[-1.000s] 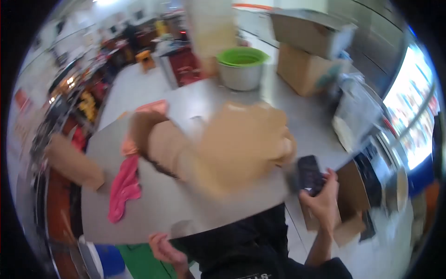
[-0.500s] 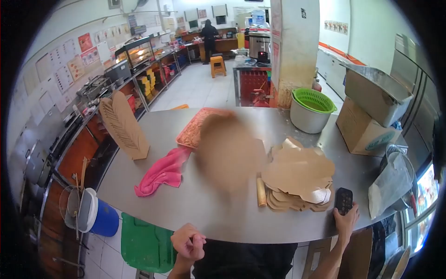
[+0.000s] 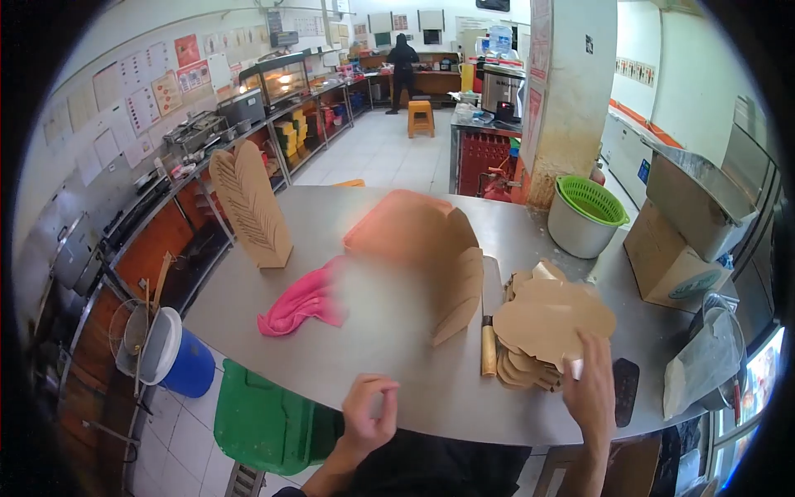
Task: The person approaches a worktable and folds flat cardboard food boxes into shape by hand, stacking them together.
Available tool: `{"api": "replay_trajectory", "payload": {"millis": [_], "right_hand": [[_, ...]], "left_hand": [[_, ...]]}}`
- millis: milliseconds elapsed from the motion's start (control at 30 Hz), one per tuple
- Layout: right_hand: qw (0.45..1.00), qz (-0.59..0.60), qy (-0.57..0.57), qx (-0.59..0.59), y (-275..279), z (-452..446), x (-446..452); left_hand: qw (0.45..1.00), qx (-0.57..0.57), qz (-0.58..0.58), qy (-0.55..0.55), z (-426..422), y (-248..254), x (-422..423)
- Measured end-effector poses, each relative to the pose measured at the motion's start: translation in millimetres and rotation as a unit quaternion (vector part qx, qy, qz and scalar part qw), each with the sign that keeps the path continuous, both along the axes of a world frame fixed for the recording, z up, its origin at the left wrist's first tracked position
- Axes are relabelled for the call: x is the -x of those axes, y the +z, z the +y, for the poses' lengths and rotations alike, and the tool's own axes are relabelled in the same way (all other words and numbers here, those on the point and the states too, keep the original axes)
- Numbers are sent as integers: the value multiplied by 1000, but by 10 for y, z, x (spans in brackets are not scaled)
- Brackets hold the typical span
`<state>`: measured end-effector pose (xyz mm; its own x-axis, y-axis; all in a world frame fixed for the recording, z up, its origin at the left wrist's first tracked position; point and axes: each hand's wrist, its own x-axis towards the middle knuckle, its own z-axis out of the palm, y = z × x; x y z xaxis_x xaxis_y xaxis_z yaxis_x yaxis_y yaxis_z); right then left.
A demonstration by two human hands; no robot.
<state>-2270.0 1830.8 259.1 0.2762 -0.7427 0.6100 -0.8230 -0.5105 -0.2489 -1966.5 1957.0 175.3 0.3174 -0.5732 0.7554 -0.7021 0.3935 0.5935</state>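
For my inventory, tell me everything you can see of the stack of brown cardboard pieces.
The stack of brown cardboard pieces lies flat on the metal-looking table, its layers unevenly piled. The plain top piece has a scalloped edge; shiny patches show at the edges. The right hand is at the stack's near right edge, fingers seemingly touching it. A wooden handle lies just to the left.

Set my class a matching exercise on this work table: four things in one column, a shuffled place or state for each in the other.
Things
1. Pink cloth
2. Brown cardboard stack
3. Green colander
4. Dark handset

Places or states
A. Atop a pale pot
B. Lying flat, right of the right hand
C. Crumpled on the tabletop
D. Under the right hand's fingers

Pairs: 1-C, 2-D, 3-A, 4-B
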Motion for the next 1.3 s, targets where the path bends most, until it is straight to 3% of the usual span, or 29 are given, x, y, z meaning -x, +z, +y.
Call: {"api": "replay_trajectory", "payload": {"millis": [33, 133, 200, 333, 400, 533, 600, 633, 933, 1033, 1100, 1133, 1200, 1300], "right_hand": [[1000, 1, 3, 2, -32, -43, -27], [986, 154, 68, -17, -276, -349, 50], [910, 299, 99, -270, -397, -629, 155], [878, 326, 80, -340, -41, -868, 93], [861, 287, 175, -383, 8, -1003, 156], [884, 302, 170, -314, -211, -1007, 107], [892, 403, 113, -174, -331, -940, 38], [891, 404, 114, -173, -280, -880, -49], [927, 344, 118, -94, -108, -682, -78], [942, 262, 173, -116, -108, -701, -11], [935, 214, 128, -254, 3, -703, -9], [934, 214, 128, -255, 28, -734, 13], [967, 119, 145, -174, 86, -808, 60], [981, 165, 47, -86, 309, -698, 19]], "left_hand": [[999, -25, 4, -21, -2, -65, 15], [997, -63, 8, -43, -33, -356, -12], [994, -75, -79, 6, -81, -400, -25], [996, -83, 10, -15, -120, -387, 18], [995, -99, -20, 0, -126, -374, 8], [994, -95, -47, 10, -113, -420, 3], [995, -86, -48, 18, -106, -458, -3], [995, -84, -47, 19, -107, -455, -7], [995, -78, -51, 23, -104, -453, -18], [996, -69, -60, 22, -118, -492, -23], [995, -71, -68, 20, -114, -502, -35], [995, -72, -68, 20, -104, -501, -39], [994, -81, -69, 21, -97, -494, -41], [995, -70, -68, 22, -91, -494, -43]]}}
